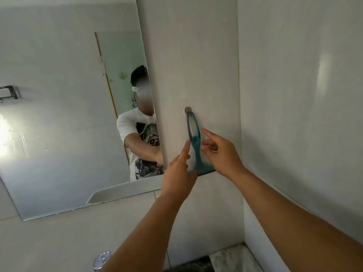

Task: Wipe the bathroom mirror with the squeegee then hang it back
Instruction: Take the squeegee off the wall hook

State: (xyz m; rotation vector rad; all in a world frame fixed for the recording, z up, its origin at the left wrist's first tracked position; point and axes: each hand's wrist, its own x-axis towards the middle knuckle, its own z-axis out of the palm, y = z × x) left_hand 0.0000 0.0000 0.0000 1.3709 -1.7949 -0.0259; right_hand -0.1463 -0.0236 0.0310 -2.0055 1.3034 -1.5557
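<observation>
A teal and white squeegee hangs upright by the loop of its handle from a round metal hook on the tiled wall, just right of the mirror. Its blade end points down, at about the level of the mirror's lower edge. My left hand holds the squeegee's lower white part from the left, one finger lying up along the handle. My right hand is at the handle's right side with its fingers spread and the index finger stretched out, holding nothing. The mirror reflects a person in a white printed T-shirt.
The wall meets a side wall in a corner just right of the hook. A chrome tap shows at the bottom, and a marbled counter at the bottom right. A metal wall holder appears reflected at the mirror's left.
</observation>
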